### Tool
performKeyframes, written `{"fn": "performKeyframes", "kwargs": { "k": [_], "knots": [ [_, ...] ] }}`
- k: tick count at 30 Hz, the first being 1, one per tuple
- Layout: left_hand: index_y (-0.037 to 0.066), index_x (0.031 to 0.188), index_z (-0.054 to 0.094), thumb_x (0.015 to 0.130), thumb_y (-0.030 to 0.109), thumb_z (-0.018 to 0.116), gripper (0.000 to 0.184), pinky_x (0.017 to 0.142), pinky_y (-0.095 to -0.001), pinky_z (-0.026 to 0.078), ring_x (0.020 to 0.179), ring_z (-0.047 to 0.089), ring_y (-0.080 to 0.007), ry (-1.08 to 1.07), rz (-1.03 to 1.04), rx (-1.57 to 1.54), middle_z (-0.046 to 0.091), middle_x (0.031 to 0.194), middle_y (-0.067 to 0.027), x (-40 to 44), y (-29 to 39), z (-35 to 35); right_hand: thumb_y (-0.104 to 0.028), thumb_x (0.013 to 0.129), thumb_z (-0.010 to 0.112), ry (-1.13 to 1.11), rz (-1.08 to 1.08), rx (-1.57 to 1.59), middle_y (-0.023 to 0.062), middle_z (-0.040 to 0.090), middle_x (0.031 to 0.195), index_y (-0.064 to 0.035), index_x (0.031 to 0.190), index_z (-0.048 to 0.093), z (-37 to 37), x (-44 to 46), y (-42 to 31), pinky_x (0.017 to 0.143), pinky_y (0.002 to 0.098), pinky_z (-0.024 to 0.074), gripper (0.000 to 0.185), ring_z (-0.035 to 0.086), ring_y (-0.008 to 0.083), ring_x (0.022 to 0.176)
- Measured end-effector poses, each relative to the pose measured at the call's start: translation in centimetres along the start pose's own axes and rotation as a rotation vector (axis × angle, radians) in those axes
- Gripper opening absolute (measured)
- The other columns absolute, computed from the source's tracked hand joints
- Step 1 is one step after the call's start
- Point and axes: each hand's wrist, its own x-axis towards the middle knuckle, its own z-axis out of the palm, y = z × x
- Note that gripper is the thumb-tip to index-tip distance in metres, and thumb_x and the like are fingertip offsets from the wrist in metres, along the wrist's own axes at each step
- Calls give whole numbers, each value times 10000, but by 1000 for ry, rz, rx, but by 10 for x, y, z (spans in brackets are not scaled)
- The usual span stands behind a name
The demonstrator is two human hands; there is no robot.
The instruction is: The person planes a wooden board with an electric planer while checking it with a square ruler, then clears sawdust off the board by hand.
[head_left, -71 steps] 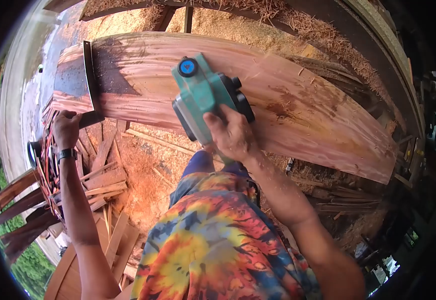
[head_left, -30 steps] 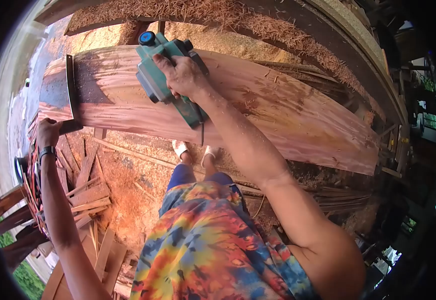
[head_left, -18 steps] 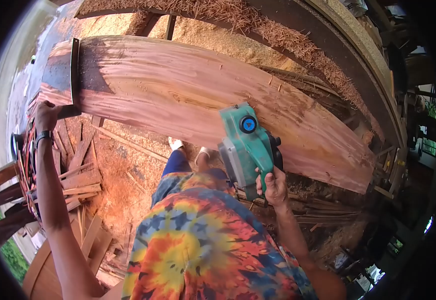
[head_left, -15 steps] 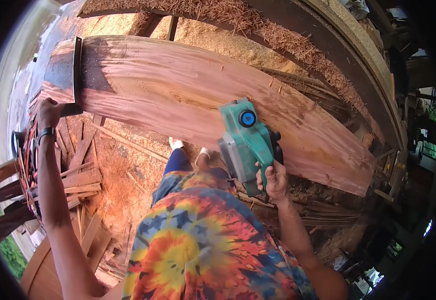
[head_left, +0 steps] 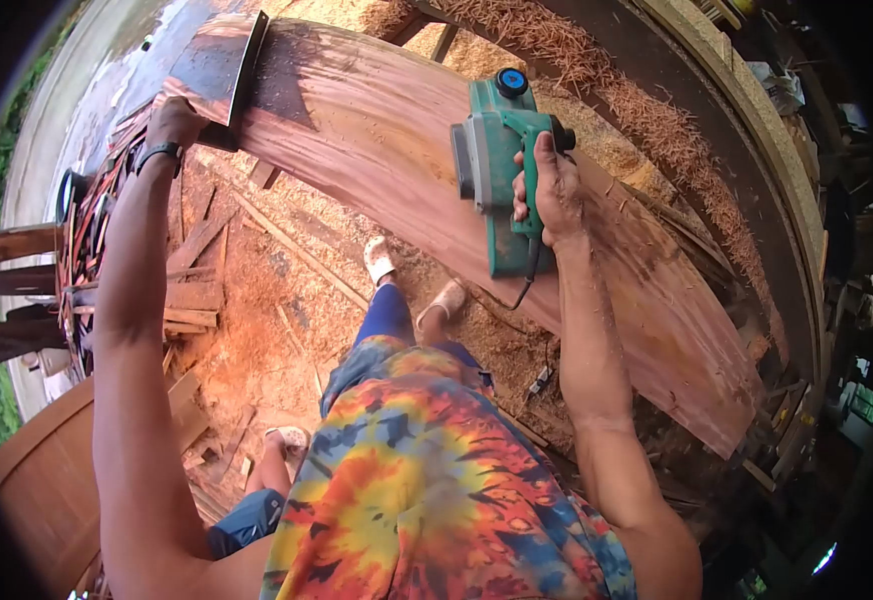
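Observation:
My right hand (head_left: 560, 195) is wrapped around the rear handle of a green electric planer (head_left: 502, 140). The planer is over the middle of a long reddish wooden board (head_left: 387, 190); whether it touches the wood I cannot tell. A power cord (head_left: 527, 290) hangs from its handle. At the board's far left end, my left hand (head_left: 176, 122) is closed on the short arm of a dark metal square (head_left: 249, 75). The square's long blade lies across the board, beside a dark stained patch (head_left: 282, 85).
Shavings cover the ground (head_left: 287, 265) and a dark beam (head_left: 647, 120) beyond the board. Wood offcuts (head_left: 192, 290) are piled at left, near a brown curved panel (head_left: 47, 480). Another person's leg in blue shorts (head_left: 247, 520) shows at lower left, close to my body.
My right hand has moved the planer up in the view, towards the board's far edge. The left hand stays on the square. The view has shifted, and another person's leg now shows.

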Motion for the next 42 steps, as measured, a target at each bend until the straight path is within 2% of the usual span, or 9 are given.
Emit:
{"fn": "performKeyframes", "kwargs": {
  "k": [8, 13, 18, 19, 22, 29, 32, 38, 42],
  "knots": [
    [33, 895, 732, 738, 294, 765, 306, 724, -420, 546, 783, 719, -300, -18, -66, -9, 730, 849, -192, -11, 13, -4, -637, 1004, 505, -196, 77, -36, 23, 512, 636, 12, 1061, 556, 79, -116, 48, 477, 244, 411, 654, 506, 100, 507],
    [51, 903, 732, 752, 259, 749, 257, 739, -429, 551, 805, 717, -340, 55, -44, 1, 731, 858, -184, -21, 23, -11, -633, 1004, 514, -228, 82, -51, 7, 508, 648, -15, 1089, 563, 119, -101, 46, 488, 242, 404, 625, 489, 84, 518],
    [32, 882, 733, 750, 301, 803, 308, 734, -417, 548, 795, 720, -322, 76, -14, -131, 732, 825, -181, -24, 10, -9, -629, 1002, 535, -174, -2, -163, 8, 509, 611, -12, 1028, 581, 166, -20, 28, 452, 251, 405, 620, 496, 89, 482],
    [82, 951, 759, 754, 279, 738, 279, 824, -443, 562, 918, 722, -361, -24, -80, -113, 750, 960, -184, -24, 15, -19, -627, 1002, 536, -162, -34, -175, 8, 509, 596, -6, 1009, 584, 179, 2, 23, 435, 257, 404, 623, 500, 94, 464],
    [66, 949, 755, 760, 276, 735, 283, 824, -451, 567, 921, 723, -373, -9, -98, -147, 747, 967, -195, -23, 10, -14, -668, 973, 555, -123, -160, -213, 30, 547, 592, -1, 919, 603, 218, 82, 20, 414, 269, 416, 671, 520, 109, 441],
    [51, 918, 748, 770, 266, 725, 262, 794, -473, 569, 870, 719, -405, 1, -38, -179, 733, 892, -223, -27, 11, -23, -714, 924, 593, -156, -112, -141, 38, 571, 611, -10, 894, 627, 285, 231, -42, 443, 321, 472, 706, 540, 131, 462],
    [61, 949, 751, 772, 299, 749, 296, 801, -457, 567, 898, 727, -380, -21, -45, -151, 746, 937, -205, -12, -9, -28, -711, 936, 577, -155, -76, -181, 29, 551, 602, -2, 932, 623, 271, 199, -36, 438, 301, 455, 711, 527, 122, 458],
    [62, 947, 752, 785, 311, 793, 300, 772, -418, 553, 872, 731, -318, 3, -41, -104, 756, 930, -156, 42, -71, -23, -626, 1007, 531, -63, 13, -247, 12, 513, 573, 13, 1001, 587, 205, 17, 15, 411, 262, 389, 641, 490, 86, 448],
    [61, 972, 763, 803, 331, 791, 319, 797, -414, 555, 884, 737, -315, -47, -29, -94, 763, 945, -147, 73, -99, -21, -671, 944, 601, -36, 146, -189, 8, 527, 641, 7, 1088, 571, 166, -101, 45, 465, 230, 398, 694, 508, 70, 518]
  ]
}}
